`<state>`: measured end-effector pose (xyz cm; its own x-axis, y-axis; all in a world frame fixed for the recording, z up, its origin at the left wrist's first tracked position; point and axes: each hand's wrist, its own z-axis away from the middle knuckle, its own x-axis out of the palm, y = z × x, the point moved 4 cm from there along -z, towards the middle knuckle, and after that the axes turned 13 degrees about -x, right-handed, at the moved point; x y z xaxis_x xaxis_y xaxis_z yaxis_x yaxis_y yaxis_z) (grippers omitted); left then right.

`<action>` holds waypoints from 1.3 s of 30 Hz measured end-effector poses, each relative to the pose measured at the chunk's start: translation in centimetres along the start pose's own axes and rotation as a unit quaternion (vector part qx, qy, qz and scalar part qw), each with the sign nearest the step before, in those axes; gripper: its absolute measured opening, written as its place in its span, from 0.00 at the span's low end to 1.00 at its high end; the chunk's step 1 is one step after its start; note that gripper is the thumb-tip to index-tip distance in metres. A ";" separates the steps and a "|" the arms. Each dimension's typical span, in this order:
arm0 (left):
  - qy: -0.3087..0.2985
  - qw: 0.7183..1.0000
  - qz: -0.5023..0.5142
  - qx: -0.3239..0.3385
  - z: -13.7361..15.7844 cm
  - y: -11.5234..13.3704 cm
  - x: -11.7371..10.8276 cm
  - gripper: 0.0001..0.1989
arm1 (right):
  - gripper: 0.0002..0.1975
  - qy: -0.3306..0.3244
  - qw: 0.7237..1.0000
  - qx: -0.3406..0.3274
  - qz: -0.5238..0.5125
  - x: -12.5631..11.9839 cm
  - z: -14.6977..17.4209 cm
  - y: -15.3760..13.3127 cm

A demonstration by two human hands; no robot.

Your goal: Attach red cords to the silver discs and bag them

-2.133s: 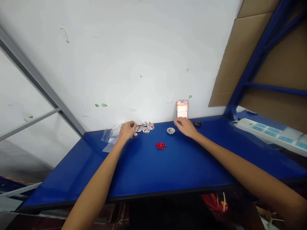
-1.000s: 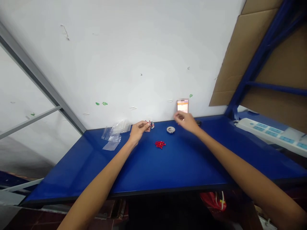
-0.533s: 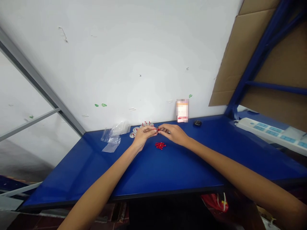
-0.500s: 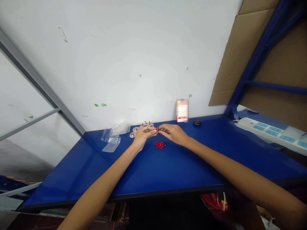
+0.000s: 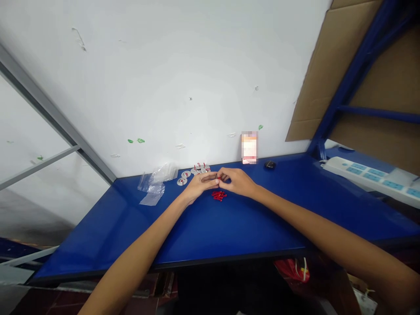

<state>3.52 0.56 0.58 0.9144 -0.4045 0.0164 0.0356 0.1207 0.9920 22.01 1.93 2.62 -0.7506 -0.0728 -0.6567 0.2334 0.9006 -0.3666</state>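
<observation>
Both our left hand (image 5: 199, 185) and right hand (image 5: 238, 181) pinch a small red piece (image 5: 218, 177); one loosened fingertip could drop it onto the red cords (image 5: 218, 195).

Left forearm (image 5: 141, 245) and right forearm (image 5: 315, 225) extend forward and converge. Left hand (image 5: 199, 185) and right hand (image 5: 238, 181) meet at the fingertips. On each hand, the thumb opposes bent fingers in a pinch.
</observation>
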 end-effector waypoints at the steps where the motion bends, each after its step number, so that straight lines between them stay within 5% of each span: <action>1: -0.002 1.000 -0.005 -0.004 0.0 0.0 0.0 0.25 | 0.04 0.003 1.000 0.008 -0.016 0.1 0.0 0.0; 7: 0.091 0.995 0.004 0.039 -0.1 1.0 -1.6 0.27 | 0.01 0.088 0.993 0.047 -0.067 -0.6 -0.4 0.1; 14: 0.167 0.985 -0.011 0.038 -0.6 1.1 -4.0 0.30 | 0.06 -0.141 0.986 -0.031 -0.080 -0.1 -0.2 -0.4; 18: 0.149 0.988 -0.029 0.018 -0.3 1.1 -2.9 0.29 | 0.08 -0.144 0.987 -0.015 -0.073 -0.2 -0.2 -0.1; 23: 0.116 0.992 -0.018 0.048 0.7 2.2 -0.1 0.26 | 0.12 -0.044 0.994 0.026 -0.092 -1.1 -0.5 0.2; 28: 0.091 0.995 -0.002 0.040 0.6 1.6 1.1 0.23 | 0.35 -0.012 0.999 -0.009 -0.035 -1.5 -0.4 -0.4; 33: 0.047 0.998 0.001 0.035 0.3 0.9 1.3 0.22 | 0.24 -0.046 0.997 -0.048 -0.030 -1.6 -0.5 -0.6; 39: 0.045 0.999 -0.022 0.018 0.0 0.5 1.3 0.24 | 0.24 -0.066 0.994 -0.061 -0.064 -2.3 -0.5 0.7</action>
<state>4.74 0.04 1.06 0.9449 -0.3253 -0.0369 0.0637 0.0722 0.9953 23.57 2.88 4.16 -0.6792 -0.2391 -0.6939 0.0579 0.9250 -0.3755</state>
